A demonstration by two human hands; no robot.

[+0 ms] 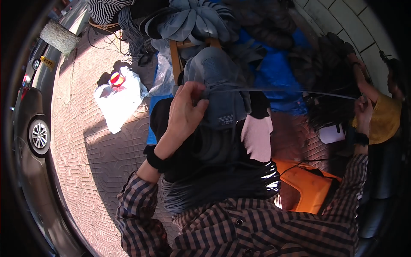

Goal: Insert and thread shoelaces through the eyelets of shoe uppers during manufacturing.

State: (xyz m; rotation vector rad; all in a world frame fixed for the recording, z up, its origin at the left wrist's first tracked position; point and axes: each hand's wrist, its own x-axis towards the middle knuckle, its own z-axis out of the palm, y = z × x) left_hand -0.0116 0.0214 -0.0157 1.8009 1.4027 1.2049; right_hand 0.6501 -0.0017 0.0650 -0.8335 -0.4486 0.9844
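A grey-blue fabric shoe upper point(220, 96) with a small printed label rests over my lap. My left hand point(185, 107) is curled at its left edge, thumb and forefinger pinching there; the exact grip is partly hidden. From that spot a thin pale thread point(282, 90) runs taut across to the right. Far out at the right, my right hand point(363, 109) is closed around the thread's other end; whether a needle is in it is too small to see. A bundle of dark cords point(218, 186) lies across my lap.
Stacked grey shoe uppers point(192, 21) sit on a wooden stool point(174, 60) ahead. Beyond lies a blue tarp point(278, 81). An orange stool point(308, 184) is by my right side, near another person's yellow sleeve point(385, 120). A white plastic bag point(117, 105) and a parked car point(32, 162) are left.
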